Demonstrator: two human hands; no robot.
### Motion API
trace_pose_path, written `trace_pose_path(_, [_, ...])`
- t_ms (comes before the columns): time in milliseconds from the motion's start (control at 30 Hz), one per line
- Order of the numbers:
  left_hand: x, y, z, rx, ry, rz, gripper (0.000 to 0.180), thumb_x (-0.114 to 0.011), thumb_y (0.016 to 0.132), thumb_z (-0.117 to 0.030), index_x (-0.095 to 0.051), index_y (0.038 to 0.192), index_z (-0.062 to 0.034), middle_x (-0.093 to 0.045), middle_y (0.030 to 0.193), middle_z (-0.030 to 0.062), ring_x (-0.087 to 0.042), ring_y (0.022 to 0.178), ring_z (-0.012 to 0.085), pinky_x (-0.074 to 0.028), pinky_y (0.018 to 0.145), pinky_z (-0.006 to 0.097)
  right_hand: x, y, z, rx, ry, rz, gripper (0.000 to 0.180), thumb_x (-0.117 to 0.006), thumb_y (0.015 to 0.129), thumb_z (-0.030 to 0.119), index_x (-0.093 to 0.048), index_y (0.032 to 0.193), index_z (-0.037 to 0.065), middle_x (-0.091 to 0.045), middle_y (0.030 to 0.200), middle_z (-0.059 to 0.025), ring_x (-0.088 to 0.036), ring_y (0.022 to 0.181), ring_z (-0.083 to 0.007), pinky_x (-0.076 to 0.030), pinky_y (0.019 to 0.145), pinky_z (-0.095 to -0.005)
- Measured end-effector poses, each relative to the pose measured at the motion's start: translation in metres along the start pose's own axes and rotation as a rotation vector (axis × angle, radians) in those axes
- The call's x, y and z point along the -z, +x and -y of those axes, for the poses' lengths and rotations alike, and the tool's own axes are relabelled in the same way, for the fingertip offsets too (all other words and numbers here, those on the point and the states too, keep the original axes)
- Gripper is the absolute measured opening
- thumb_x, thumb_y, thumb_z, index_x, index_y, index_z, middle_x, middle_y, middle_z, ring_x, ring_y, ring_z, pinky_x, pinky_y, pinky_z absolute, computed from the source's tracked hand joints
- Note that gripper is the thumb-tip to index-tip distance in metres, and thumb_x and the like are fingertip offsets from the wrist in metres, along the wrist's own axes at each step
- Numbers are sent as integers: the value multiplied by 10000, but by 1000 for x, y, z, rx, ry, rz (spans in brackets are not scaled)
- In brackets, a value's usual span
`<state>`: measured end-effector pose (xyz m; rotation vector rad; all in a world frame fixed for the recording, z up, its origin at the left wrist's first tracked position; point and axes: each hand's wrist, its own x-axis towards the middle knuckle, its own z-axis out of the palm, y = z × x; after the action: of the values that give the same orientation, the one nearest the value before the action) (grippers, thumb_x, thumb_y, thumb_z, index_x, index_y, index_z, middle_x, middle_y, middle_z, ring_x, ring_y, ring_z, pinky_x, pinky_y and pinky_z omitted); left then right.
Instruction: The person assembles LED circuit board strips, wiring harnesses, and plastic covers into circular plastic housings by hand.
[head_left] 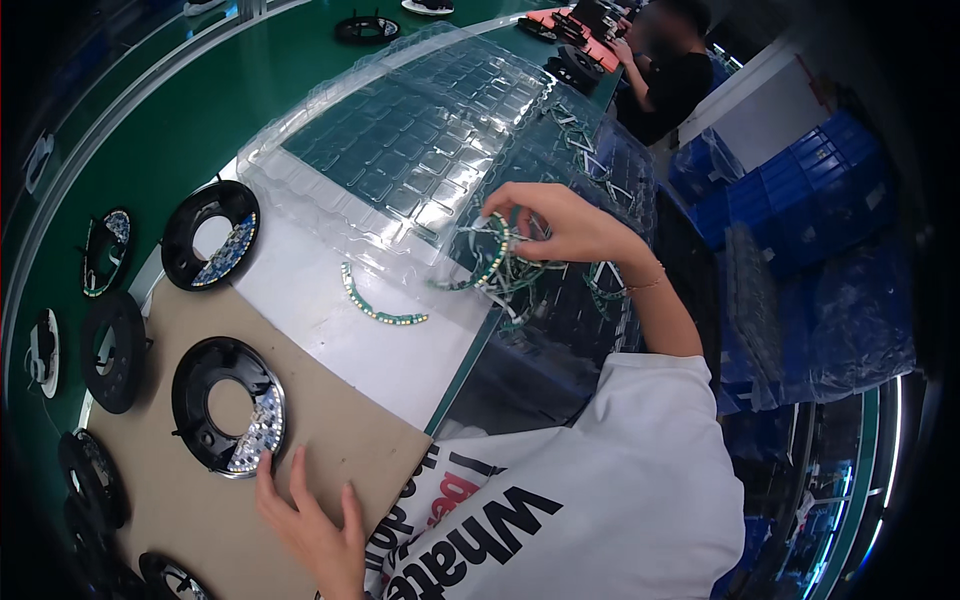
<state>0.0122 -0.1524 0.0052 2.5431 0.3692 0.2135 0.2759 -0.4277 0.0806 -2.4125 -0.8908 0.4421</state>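
Note:
My right hand (575,225) pinches a curved green LED board (497,250) with thin wires, lifted over the table's edge. Below it hangs a tangle of more wired boards (525,280), partly hidden by the hand. My left hand (318,525) has its fingers spread, the index fingertip at the lower rim of a black ring-shaped housing (192,400). Inside that housing, a curved circuit board (262,432) covers the right side. Another curved LED strip (375,310) lies on the white sheet between the hands.
Clear plastic blister trays (400,140) cover the far table. More black ring housings (210,235) stand on the left, several along the green conveyor (185,130). Brown cardboard (340,400) lies under the near housing. Blue crates (810,190) are stacked at right; a person (665,75) works beyond.

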Motion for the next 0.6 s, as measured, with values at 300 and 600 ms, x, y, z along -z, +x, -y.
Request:
trace_pose_path(300, [17,-43,21,74,-127,-45,569,-621,794,-162,-393,1287,8,-416,1202,224,-397,1122,354,-291,987,441,-4,7,-9,53,-29,-164,384,-690,675,42,-609,1049,78,-565,650,-20,-566,622,-121,-484,624,-248])
trace_pose_path(600, [26,-57,31,103,-94,-61,576,-642,831,-205,-366,1267,50,-475,1113,224,-451,1032,366,-331,927,450,36,-5,-1,-61,100,-171,355,-698,730,52,-637,1079,58,-622,743,-9,-568,684,-54,-453,640,-200])
